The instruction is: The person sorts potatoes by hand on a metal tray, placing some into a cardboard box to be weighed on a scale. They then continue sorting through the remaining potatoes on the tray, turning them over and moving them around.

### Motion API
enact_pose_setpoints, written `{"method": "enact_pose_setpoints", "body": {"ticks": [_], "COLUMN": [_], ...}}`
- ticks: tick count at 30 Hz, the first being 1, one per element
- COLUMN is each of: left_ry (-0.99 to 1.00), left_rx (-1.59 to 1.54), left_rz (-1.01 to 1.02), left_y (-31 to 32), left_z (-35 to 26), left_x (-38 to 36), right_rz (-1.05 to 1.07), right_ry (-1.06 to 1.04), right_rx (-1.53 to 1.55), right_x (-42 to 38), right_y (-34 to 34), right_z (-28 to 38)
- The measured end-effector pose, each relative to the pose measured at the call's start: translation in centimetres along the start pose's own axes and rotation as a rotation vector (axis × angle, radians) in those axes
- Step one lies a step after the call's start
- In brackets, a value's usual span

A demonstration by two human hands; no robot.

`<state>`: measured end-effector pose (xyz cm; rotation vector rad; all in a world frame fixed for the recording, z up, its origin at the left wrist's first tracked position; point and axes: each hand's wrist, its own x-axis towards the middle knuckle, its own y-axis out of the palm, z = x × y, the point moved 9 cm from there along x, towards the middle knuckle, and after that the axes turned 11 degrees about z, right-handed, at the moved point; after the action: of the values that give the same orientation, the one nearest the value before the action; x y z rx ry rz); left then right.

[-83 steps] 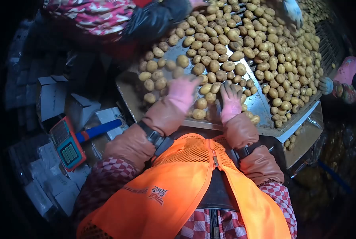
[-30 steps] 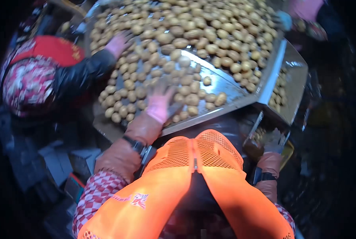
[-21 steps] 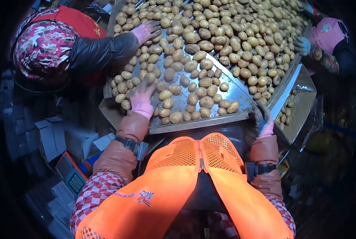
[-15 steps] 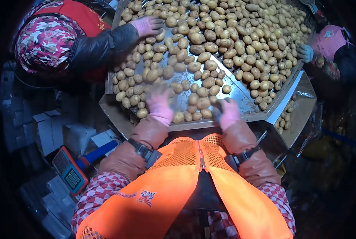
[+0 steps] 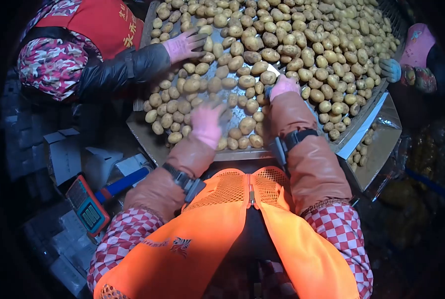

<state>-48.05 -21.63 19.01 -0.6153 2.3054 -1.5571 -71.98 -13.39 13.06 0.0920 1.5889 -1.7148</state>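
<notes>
Loose potatoes (image 5: pixel 302 50) cover a metal sorting table (image 5: pixel 237 115) in front of me. My left hand (image 5: pixel 207 122), in a pink glove with darker fingertips, is over the potatoes near the front left. Its fingers look stretched out, though motion blurs them, and I see nothing held. Farther forward, my right hand (image 5: pixel 283 87) reaches in among the potatoes at the middle of the table. The fingers of that hand point down and are mostly hidden, so I cannot make out a hold. A potato (image 5: pixel 267 77) lies just beyond it.
At the left, a co-worker's pink-gloved hand (image 5: pixel 185 46) lies over the potatoes. Another person's blue-gloved hand (image 5: pixel 391 70) is at the right edge. A cardboard box (image 5: pixel 382 149) with potatoes stands below right. A digital scale (image 5: pixel 87 205) sits at lower left.
My right hand has moved forward from the front edge to the middle of the table. My left hand has shifted slightly right. Several potatoes near the front have moved.
</notes>
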Motion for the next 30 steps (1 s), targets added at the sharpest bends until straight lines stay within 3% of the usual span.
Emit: {"method": "enact_pose_setpoints", "body": {"ticks": [1,5,6,8,9,11,13,16,17,19,22,24,28,30], "left_ry": [0.100,-0.019,0.006,0.059,0.086,0.104,0.078,0.108,0.010,-0.190,-0.099,-0.105,-0.132,-0.128], "left_rx": [-0.009,0.098,0.151,0.198,0.194,0.208,0.239,0.138,0.073,-0.053,-0.133,-0.155,-0.216,-0.326], "left_rz": [0.074,0.400,0.457,0.524,0.538,0.562,0.588,0.482,0.493,0.517,0.284,0.285,0.270,0.240], "left_y": [0.4,5.7,4.4,1.8,0.1,0.2,3.3,6.9,6.2,4.0,1.5,2.0,3.7,3.0], "left_z": [-1.7,-4.1,-5.7,-7.9,-8.5,-8.7,-7.6,-4.4,-3.7,-2.6,-1.4,0.0,1.9,0.1], "left_x": [1.9,7.7,8.1,8.0,7.4,7.0,7.6,8.6,8.7,8.5,6.3,3.3,2.1,3.2], "right_rz": [0.002,0.017,0.067,0.367,0.215,0.164,0.401,0.236,0.219,0.148,0.088,0.162,0.024,0.148], "right_ry": [-0.022,-0.099,-0.170,-0.222,-0.505,-0.710,-0.483,-0.364,-0.355,-0.279,-0.276,-0.120,-0.067,-0.043], "right_rx": [-0.008,0.007,0.158,1.039,1.069,1.449,2.170,2.223,2.209,1.848,1.065,0.745,-0.116,-0.026], "right_x": [0.4,2.0,1.6,2.4,2.3,-0.2,-3.4,-9.1,-8.3,-4.5,-3.8,-3.3,-3.5,-3.2], "right_y": [0.4,0.7,0.1,2.6,1.4,0.8,2.2,-0.2,0.5,1.9,-1.0,0.6,1.3,2.0], "right_z": [-0.1,-1.8,-3.2,-7.8,-10.4,-14.4,-16.3,-13.0,-13.4,-15.2,-12.9,-10.6,-5.2,-4.6]}}
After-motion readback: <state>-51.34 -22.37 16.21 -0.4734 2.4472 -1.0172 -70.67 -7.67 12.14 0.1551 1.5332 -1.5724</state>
